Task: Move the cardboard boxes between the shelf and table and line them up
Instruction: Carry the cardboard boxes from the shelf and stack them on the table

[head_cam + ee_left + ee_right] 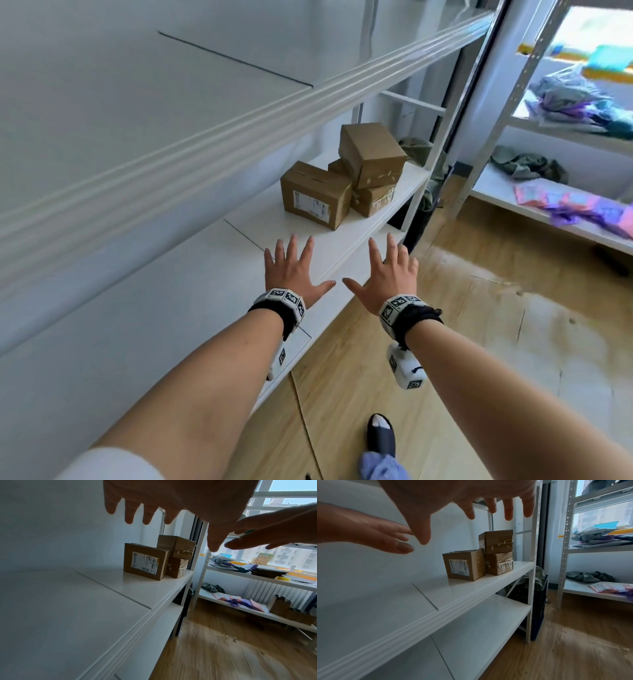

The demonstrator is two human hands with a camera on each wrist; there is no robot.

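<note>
Three brown cardboard boxes stand at the right end of a white shelf board [260, 219]. The nearest box [313, 195] [145, 561] [464, 565] bears a white label. Behind it a taped box [373, 200] [500, 563] carries another box [371, 152] [176, 547] [497, 541] on top. My left hand [294, 270] [154, 497] and right hand [390, 270] [467, 494] hover side by side short of the labelled box, palms down, fingers spread, holding nothing.
Another white shelf board [171, 102] runs above, and a lower one [479, 615] below. A second rack [548, 192] at the right holds clothes and coloured packets. The wooden floor [479, 325] lies to my right, with my slippered foot [380, 433] on it.
</note>
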